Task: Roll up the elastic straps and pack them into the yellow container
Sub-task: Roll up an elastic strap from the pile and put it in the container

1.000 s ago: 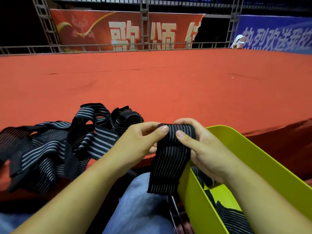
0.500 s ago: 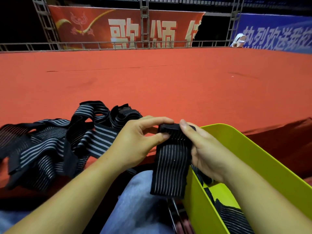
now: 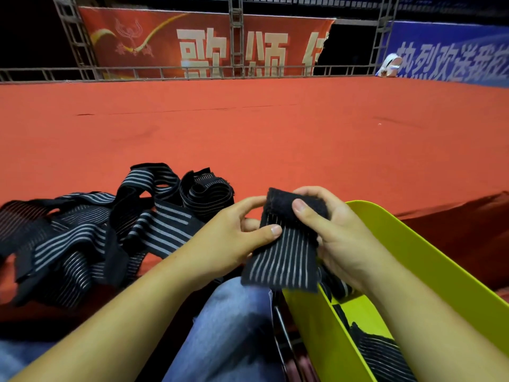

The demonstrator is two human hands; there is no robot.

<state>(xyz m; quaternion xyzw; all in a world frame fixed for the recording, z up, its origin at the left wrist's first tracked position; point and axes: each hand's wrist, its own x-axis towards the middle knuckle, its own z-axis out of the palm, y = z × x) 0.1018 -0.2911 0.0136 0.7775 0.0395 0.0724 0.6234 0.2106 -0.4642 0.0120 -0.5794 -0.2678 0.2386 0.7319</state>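
Lately changed: the strap (image 3: 283,257), its end flat a second before, was turned over into the first fold of a roll, so rolling had probably only begun.

- Left hand (image 3: 228,244): thumb and fingers pinched the striped face below the fold.
- Right hand (image 3: 338,244): curled round the fuzzy top.
- Tail: hung loose against the yellow container (image 3: 311,326), which held rolled straps (image 3: 377,351).
- Unrolled pile (image 3: 96,230): lay to the left, at the edge of the red carpet (image 3: 248,133), which stretched bare beyond it.

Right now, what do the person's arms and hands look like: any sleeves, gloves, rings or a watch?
Both are bare. The left hand and right hand show no gloves or rings; the visible thumbnails are short and unpainted. The left forearm and right forearm carry no sleeve, watch or bracelet within the frame. Blue jeans cover the leg below.
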